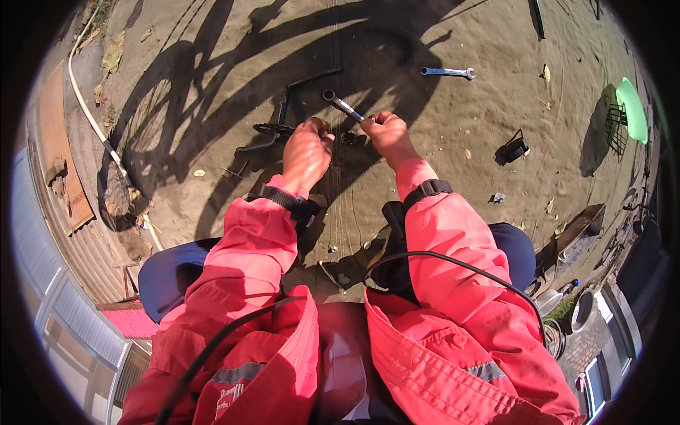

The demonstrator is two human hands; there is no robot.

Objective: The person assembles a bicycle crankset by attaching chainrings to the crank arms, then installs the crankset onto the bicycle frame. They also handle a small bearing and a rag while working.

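Wrench [343, 106] sitting clamped in right hand [386, 134] fingers, ring end pointing up-left over sandy ground [453, 134] — left hand [306, 152] curling shut just beside it, contents hidden. Second wrench [448, 72] lying well apart, black pedal [511, 150] to the right.

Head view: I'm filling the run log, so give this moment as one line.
right hand: grips ring spanner | left hand: closed by bike parts | second spanner: on sand
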